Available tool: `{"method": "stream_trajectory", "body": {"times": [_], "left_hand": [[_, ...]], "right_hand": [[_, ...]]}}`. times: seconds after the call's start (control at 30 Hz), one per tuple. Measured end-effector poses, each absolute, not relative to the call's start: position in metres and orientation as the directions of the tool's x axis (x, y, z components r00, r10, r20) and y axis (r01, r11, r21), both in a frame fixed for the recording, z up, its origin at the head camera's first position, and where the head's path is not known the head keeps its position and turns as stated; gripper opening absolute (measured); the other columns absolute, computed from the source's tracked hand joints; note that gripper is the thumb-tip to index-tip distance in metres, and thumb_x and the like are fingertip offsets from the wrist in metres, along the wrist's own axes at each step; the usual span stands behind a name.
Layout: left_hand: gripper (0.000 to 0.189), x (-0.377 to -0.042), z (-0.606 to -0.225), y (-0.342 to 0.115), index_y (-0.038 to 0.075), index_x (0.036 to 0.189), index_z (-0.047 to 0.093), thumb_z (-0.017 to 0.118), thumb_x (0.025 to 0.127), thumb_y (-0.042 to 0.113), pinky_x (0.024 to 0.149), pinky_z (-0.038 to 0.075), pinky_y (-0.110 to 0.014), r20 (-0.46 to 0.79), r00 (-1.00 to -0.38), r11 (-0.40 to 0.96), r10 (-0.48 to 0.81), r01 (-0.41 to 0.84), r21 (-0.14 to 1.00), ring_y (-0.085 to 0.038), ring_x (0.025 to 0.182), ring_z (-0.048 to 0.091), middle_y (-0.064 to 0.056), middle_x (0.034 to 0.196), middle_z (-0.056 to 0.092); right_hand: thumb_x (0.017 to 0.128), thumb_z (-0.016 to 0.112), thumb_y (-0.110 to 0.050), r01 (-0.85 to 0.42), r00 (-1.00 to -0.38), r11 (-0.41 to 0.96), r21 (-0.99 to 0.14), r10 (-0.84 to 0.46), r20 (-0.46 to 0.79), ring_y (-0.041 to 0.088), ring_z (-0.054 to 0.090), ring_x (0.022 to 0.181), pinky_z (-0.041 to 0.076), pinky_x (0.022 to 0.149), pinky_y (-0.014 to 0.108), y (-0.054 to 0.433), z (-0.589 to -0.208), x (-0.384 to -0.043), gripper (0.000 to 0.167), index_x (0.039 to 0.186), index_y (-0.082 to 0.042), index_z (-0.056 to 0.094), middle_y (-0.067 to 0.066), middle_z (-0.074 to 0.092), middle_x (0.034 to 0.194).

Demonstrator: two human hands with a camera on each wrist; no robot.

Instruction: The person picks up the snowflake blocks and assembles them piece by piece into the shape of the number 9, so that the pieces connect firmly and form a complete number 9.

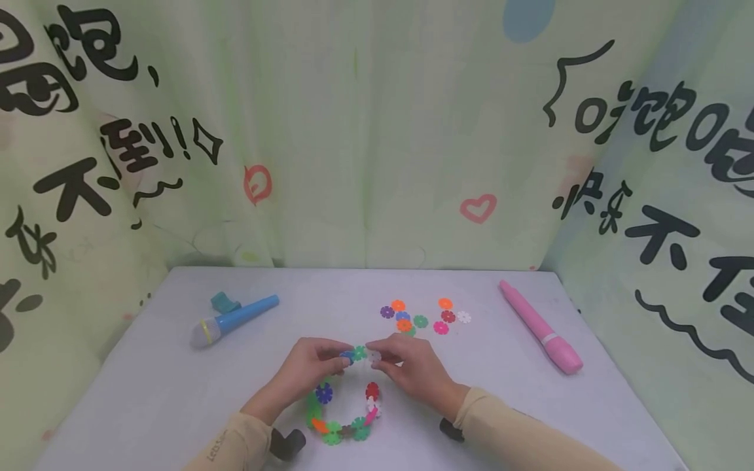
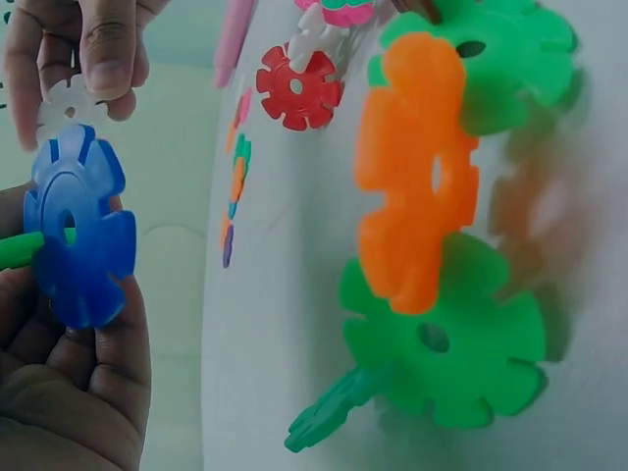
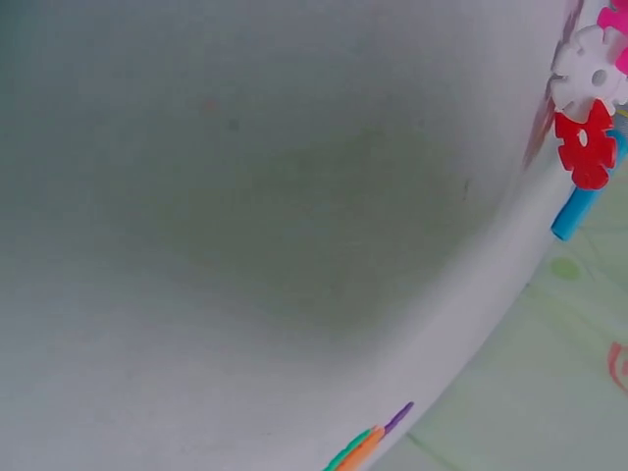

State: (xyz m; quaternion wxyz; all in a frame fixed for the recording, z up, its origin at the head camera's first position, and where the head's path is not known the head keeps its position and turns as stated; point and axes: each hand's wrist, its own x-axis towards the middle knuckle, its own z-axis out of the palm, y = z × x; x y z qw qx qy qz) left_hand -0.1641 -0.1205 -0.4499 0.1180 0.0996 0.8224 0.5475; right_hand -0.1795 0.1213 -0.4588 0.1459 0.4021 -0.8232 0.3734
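Both hands are raised over the table, near the far side of a ring of linked snowflake discs. My left hand (image 1: 307, 362) pinches a blue snowflake disc (image 2: 80, 226), into which a green piece (image 2: 18, 249) is slotted. Between the hands a green disc (image 1: 360, 353) shows. My right hand (image 1: 415, 367) pinches a white snowflake disc (image 1: 374, 356) between thumb and fingers. Below lies the curved chain of discs (image 1: 332, 435), in green, orange, red, white, pink and purple. The right hand is out of sight in the right wrist view.
Loose discs, including a purple one (image 1: 387, 312) and a pink one (image 1: 441, 328), lie beyond the hands. A blue toy microphone (image 1: 247, 314) with a teal piece (image 1: 224, 303) lies left, a pink microphone (image 1: 544, 330) right. Curtains (image 1: 365, 144) surround the table.
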Motion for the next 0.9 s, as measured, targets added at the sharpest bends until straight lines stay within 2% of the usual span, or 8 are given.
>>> {"method": "stream_trajectory", "body": {"times": [0.23,0.43,0.63,0.9], "left_hand": [[0.029,-0.1643,-0.4493,-0.1193,0.007,0.118,0.07,0.075,0.091,0.016,0.08,0.057,-0.04,-0.07,-0.951,0.337,0.301,0.037,0.941,-0.022,0.087,0.069,-0.005,0.109,0.07],[0.044,-0.1643,-0.4491,-0.1184,0.004,0.13,0.064,0.075,0.09,0.019,0.078,0.056,-0.039,-0.1,-0.938,0.352,0.332,0.025,0.936,-0.025,0.087,0.07,-0.005,0.102,0.073],[0.031,-0.1657,-0.4484,-0.1167,0.007,0.118,0.072,0.076,0.09,0.021,0.075,0.056,-0.038,-0.098,-0.935,0.395,0.342,0.049,0.917,-0.023,0.082,0.07,-0.003,0.099,0.074],[0.029,-0.1647,-0.4479,-0.1151,0.006,0.115,0.073,0.077,0.089,0.019,0.069,0.055,-0.034,-0.095,-0.935,0.415,0.343,0.06,0.908,-0.019,0.076,0.067,-0.001,0.094,0.075]], "right_hand": [[0.077,0.085,-0.002,-0.819,-0.572,0.369,-0.439,-0.578,0.582,0.004,0.066,0.08,0.054,0.075,0.018,0.1183,-0.4548,-0.1786,0.043,0.117,-0.01,0.072,-0.005,0.069,0.089],[0.076,0.086,-0.001,-0.841,-0.541,0.37,-0.395,-0.589,0.6,0.004,0.066,0.079,0.053,0.075,0.017,0.1197,-0.4528,-0.1773,0.043,0.116,-0.009,0.071,-0.005,0.068,0.087],[0.075,0.087,-0.001,-0.857,-0.516,0.365,-0.364,-0.605,0.606,0.003,0.066,0.079,0.053,0.075,0.016,0.1204,-0.4549,-0.1785,0.044,0.115,-0.009,0.071,-0.005,0.069,0.087],[0.072,0.088,-0.002,-0.869,-0.495,0.363,-0.337,-0.608,0.621,0.003,0.065,0.075,0.051,0.072,0.014,0.1203,-0.458,-0.1786,0.045,0.115,-0.008,0.073,-0.004,0.069,0.084]]}}
